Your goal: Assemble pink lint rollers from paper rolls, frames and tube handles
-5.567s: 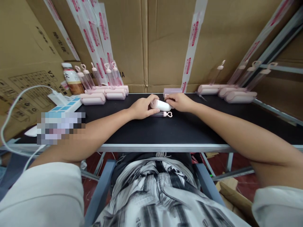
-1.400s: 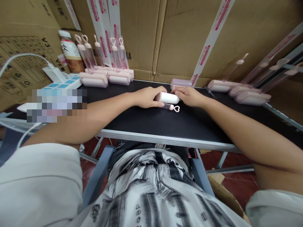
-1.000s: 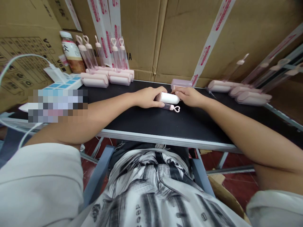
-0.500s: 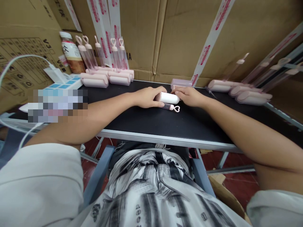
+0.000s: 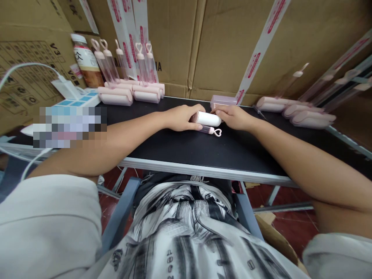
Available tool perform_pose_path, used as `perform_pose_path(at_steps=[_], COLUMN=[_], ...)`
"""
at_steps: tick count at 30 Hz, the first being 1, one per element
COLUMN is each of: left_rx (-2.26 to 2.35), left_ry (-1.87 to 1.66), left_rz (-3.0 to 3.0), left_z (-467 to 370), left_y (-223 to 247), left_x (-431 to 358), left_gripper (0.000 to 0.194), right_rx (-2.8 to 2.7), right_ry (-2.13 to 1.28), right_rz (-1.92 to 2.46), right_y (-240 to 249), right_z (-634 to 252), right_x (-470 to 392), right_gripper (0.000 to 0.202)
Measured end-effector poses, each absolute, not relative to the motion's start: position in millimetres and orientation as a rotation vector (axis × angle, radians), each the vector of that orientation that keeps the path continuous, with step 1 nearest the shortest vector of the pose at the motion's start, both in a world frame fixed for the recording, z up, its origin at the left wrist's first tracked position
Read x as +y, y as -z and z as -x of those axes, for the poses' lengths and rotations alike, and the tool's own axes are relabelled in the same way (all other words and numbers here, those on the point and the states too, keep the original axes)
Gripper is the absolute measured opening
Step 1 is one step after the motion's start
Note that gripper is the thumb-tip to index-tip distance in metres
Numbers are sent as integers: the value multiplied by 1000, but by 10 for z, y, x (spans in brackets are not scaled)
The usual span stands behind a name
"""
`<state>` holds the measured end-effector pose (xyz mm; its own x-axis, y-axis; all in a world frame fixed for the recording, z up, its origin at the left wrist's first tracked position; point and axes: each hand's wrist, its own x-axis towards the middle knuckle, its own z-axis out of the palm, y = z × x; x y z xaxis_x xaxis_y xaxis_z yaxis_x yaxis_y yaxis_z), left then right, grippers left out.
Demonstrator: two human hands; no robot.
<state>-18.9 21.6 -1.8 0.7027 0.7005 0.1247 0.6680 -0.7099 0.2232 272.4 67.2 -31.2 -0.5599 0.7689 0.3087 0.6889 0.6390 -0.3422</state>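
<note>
Head view: nearest is the patterned shirt, with the pale sleeves cut off at the frame's edges. On the black surface lies a clear heart-topped tube, its left end hidden by the left hand. Just behind it is the white cylinder; the left grip is clamped on it, thumb in front, other fingers partly out of sight. The right hand curls at the cylinder's right end; I cannot tell whether that grip pinches anything. Beyond its fingers, a lilac case shows only in part. At left, a pixelated patch masks something near the power strip. Farther back, the right-hand pink holders carry faint, blurred tubes. Compared with 5.6 s ago, the bottle appears higher in view, while cylinder and tube remain side by side.
</note>
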Motion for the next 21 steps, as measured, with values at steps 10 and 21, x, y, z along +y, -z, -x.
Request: perform_pose_path(at_steps=[10,21], left_rx=[1123,1102], left_ry=[-307,-324], left_rz=[-2725,-2721], left_z=[182,190], left_y=[1,17], left_x=[192,209], left_gripper=[71,70], right_rx=[-2428,-2426], right_ry=[-245,-262], right_rz=[1144,1142], right_y=[306,304], right_z=[-2720,-2732], right_x=[661,658], right_gripper=[48,49])
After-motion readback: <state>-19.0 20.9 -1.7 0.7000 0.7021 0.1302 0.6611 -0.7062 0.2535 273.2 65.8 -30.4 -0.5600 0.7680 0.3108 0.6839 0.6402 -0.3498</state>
